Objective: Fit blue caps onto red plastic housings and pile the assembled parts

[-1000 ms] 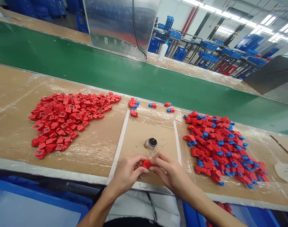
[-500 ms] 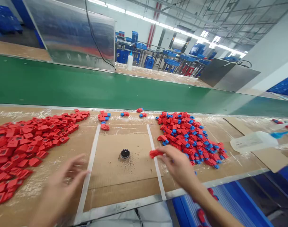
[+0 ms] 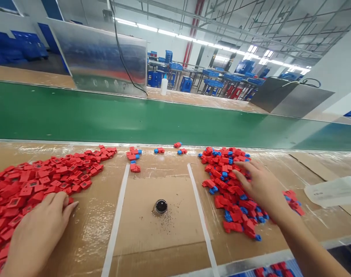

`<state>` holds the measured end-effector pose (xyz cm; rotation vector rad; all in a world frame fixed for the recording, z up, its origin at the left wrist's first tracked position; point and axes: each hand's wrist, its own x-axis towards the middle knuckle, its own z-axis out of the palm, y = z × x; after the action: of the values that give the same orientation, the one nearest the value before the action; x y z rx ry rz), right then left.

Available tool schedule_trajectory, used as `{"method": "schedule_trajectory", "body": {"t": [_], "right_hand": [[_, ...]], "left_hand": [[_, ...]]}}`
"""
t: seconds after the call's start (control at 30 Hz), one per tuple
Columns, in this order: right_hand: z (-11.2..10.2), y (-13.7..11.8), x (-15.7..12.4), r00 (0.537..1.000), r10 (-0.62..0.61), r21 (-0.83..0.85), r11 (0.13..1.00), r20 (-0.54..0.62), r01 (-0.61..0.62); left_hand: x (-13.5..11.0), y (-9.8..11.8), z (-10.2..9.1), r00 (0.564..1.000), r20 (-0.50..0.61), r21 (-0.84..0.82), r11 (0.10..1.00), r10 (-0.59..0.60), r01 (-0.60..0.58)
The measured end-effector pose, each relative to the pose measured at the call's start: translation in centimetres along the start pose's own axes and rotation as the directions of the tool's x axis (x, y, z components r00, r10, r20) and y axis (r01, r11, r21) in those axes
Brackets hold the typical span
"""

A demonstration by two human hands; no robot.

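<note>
My left hand [image 3: 41,229] is at the near edge of a heap of red plastic blocks [image 3: 27,179]. Its fingers are drawn together on a red block [image 3: 70,200], of which only a bit shows at the fingertips. On the right, my right hand [image 3: 260,184] lies over a pile of red blocks with blue ends [image 3: 221,169]. Thumb and fingers are apart there, touching or just above the pieces; I see nothing gripped. Between the hands, a small round black-topped fixture [image 3: 161,206] stands on a cardboard sheet [image 3: 135,227] between two white tape strips.
Several red-and-blue pieces [image 3: 133,157] lie along the table's far side, by a green conveyor belt [image 3: 106,119]. A translucent bottle [image 3: 333,191] lies at the right. Beyond the belt stand a white bottle [image 3: 164,85] and metal panels [image 3: 106,57]. More pieces sit below the front edge.
My right hand has moved from the tape strip onto the right pile, and the red piece it held is no longer seen in it. My left hand has gone to the red heap and closed.
</note>
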<state>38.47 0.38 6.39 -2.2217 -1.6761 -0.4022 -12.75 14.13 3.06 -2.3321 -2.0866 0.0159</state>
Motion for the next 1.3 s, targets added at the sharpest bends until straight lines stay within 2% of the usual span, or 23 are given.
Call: {"method": "schedule_trajectory", "body": {"t": [0.07, 0.17, 0.27, 0.37, 0.5, 0.6, 0.67, 0.73, 0.83, 0.93, 1.0, 1.07, 1.17, 1.23, 1.3], "right_hand": [[1.1, -3.2, 3.2, 0.990, -0.063, 0.029, 0.998, 0.129, 0.060], [4.4, -7.6, 8.6, 0.927, -0.113, 0.031, 0.994, 0.359, 0.109], [8.5, -10.4, 12.6, 0.898, -0.081, 0.009, 0.996, 0.432, 0.086], [11.7, -11.9, 14.0, 0.884, -0.025, -0.024, 0.999, 0.466, 0.040], [13.3, -12.4, 13.6, 0.871, -0.018, -0.030, 0.999, 0.491, 0.037], [12.9, -11.7, 13.0, 0.858, -0.033, -0.022, 0.998, 0.513, 0.051], [12.3, -11.1, 12.6, 0.853, -0.034, -0.024, 0.998, 0.521, 0.055], [11.5, -10.5, 11.8, 0.855, -0.026, -0.033, 0.998, 0.518, 0.051], [10.1, -10.2, 10.2, 0.861, -0.024, -0.033, 0.998, 0.508, 0.047], [8.8, -10.0, 8.2, 0.863, -0.052, 0.012, 0.999, 0.502, 0.053], [7.7, -9.9, 6.8, 0.861, -0.087, 0.070, 0.996, 0.501, 0.060], [6.5, -10.0, 5.1, 0.858, -0.133, 0.148, 0.987, 0.496, 0.067], [4.1, -11.0, 2.0, 0.853, -0.217, 0.272, 0.958, 0.474, 0.092], [2.4, -12.1, -0.1, 0.854, -0.313, 0.419, 0.899, 0.415, 0.126], [1.0, -13.3, -2.0, 0.858, -0.398, 0.570, 0.806, 0.325, 0.158]], "left_hand": [[0.6, 0.5, -1.0, 0.997, 0.063, 0.114, 0.993, 0.032, -0.039], [1.0, 1.0, -1.9, 0.992, 0.124, 0.144, 0.988, 0.032, -0.049], [0.9, 1.2, -1.9, 0.992, 0.109, 0.136, 0.988, 0.059, -0.074], [0.8, 1.3, -1.3, 0.992, 0.056, 0.127, 0.985, 0.114, -0.120], [0.7, 1.1, -0.9, 0.995, 0.053, 0.092, 0.991, 0.089, -0.094], [0.1, 0.9, -1.1, 0.995, 0.047, -0.144, 0.987, 0.084, -0.077], [-0.9, 1.2, -1.1, 0.994, 0.014, -0.396, 0.914, 0.108, -0.094], [-2.1, 2.1, -0.9, 0.991, 0.001, -0.645, 0.757, 0.130, -0.099], [-4.0, 4.1, -0.2, 0.982, 0.073, -0.905, 0.425, 0.174, -0.008], [-5.7, 6.6, 0.6, 0.955, 0.179, -0.981, 0.117, 0.238, 0.155], [-6.8, 8.1, 1.0, 0.933, 0.225, -0.971, -0.012, 0.280, 0.238], [-7.7, 9.5, 1.3, 0.916, 0.240, -0.960, -0.062, 0.320, 0.274], [-8.9, 11.2, 1.9, 0.906, 0.222, -0.969, -0.026, 0.360, 0.247], [-9.6, 12.2, 2.3, 0.904, 0.195, -0.979, 0.020, 0.380, 0.203], [-10.2, 12.9, 2.6, 0.901, 0.169, -0.985, 0.043, 0.399, 0.166]]}}
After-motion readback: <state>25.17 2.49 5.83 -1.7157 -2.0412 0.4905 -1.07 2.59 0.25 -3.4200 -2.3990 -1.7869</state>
